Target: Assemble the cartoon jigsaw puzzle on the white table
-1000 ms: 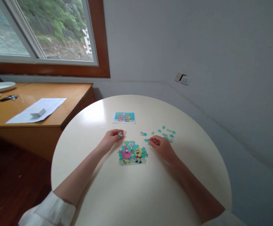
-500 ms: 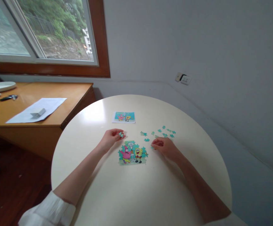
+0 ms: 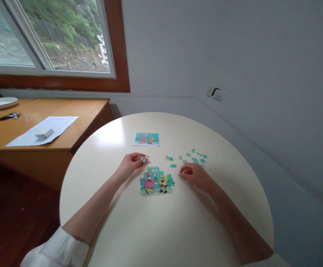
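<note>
A partly joined jigsaw puzzle (image 3: pixel 156 188) lies flat on the round white table, showing a pink starfish, a pale figure and a yellow square cartoon character. Just beyond its upper left side, my left hand (image 3: pixel 132 164) pinches a teal puzzle piece (image 3: pixel 142 160) above the tabletop. To the puzzle's right, my right hand (image 3: pixel 195 174) is closed with its fingertips low at the table. A small greenish puzzle piece (image 3: pixel 180 177) shows under those fingertips, mostly covered by them. Several loose teal pieces (image 3: pixel 194 160) are scattered beyond my right hand, and one loose piece (image 3: pixel 173 165) lies between the hands.
A reference picture card (image 3: pixel 147 139) lies farther back on the white table (image 3: pixel 161 230). On the left stands a wooden desk (image 3: pixel 89 111) with a paper sheet (image 3: pixel 58 124), a small white block (image 3: pixel 44 134), a dark object (image 3: pixel 9 116) and a white plate (image 3: pixel 0 102).
My right fingertips have come slightly nearer to me, with the small piece under them. My left hand stays almost still with its piece. The whole view has shifted a little.
</note>
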A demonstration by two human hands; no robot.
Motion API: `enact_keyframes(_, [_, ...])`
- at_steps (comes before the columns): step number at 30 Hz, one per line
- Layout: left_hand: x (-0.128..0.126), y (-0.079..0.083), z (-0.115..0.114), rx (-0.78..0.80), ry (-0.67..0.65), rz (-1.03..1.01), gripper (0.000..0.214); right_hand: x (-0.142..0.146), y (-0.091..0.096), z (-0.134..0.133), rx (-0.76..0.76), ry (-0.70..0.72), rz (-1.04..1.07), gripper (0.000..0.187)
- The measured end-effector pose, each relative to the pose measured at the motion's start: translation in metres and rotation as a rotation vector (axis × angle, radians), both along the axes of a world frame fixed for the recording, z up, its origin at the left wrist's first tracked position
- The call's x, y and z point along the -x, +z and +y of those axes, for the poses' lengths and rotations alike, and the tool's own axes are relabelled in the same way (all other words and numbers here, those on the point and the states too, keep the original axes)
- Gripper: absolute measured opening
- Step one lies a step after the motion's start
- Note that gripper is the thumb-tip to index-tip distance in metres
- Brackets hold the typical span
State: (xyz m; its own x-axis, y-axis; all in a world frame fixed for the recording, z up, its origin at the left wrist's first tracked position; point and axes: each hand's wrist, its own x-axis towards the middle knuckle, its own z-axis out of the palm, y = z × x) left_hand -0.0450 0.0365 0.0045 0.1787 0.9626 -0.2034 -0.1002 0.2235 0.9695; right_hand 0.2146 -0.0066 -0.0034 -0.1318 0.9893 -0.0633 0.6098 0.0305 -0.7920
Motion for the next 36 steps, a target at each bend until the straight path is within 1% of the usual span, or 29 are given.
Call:
enact_keyframes(4, [-0.001, 0.0, 0.0, -0.003, 0.0, -0.002, 0.019, 0.001, 0.001, -0.001, 0.005, -0.012, -0.013, 0.013])
enact_keyframes(10, [-0.001, 0.0, -0.001, 0.014, 0.007, 0.022, 0.013, 0.004, 0.007, -0.003, 0.012, -0.017, -0.067, 0.012])
enact_keyframes(16, [-0.001, 0.001, -0.001, 0.021, 0.001, 0.054, 0.014, 0.001, 0.002, -0.002, -0.051, -0.056, -0.116, 0.017])
enact_keyframes(20, [-0.001, 0.002, -0.002, 0.013, 0.008, 0.087, 0.019, -0.001, -0.003, 0.001, -0.06, -0.065, -0.109, 0.018])
enact_keyframes(22, [0.0, 0.002, -0.001, -0.012, 0.002, 0.117, 0.024, -0.001, -0.005, 0.003, -0.053, -0.062, -0.084, 0.019])
enact_keyframes(24, [0.001, 0.0, 0.0, -0.056, 0.003, 0.149, 0.03, -0.001, -0.005, 0.004, -0.079, -0.081, -0.051, 0.021])
enact_keyframes(27, [0.004, -0.004, 0.004, -0.168, 0.042, 0.266, 0.033, -0.003, -0.002, 0.006, -0.211, -0.188, -0.004, 0.024])
enact_keyframes(31, [0.009, -0.01, 0.008, -0.355, 0.087, 0.544, 0.029, -0.01, 0.001, 0.008, -0.381, -0.376, -0.005, 0.023])
enact_keyframes(33, [0.01, -0.011, 0.009, -0.41, 0.082, 0.648, 0.029, -0.016, 0.001, 0.009, -0.424, -0.443, -0.025, 0.021])
enact_keyframes(36, [0.01, -0.008, 0.008, -0.439, 0.07, 0.776, 0.03, -0.024, -0.001, 0.012, -0.434, -0.504, -0.058, 0.019])
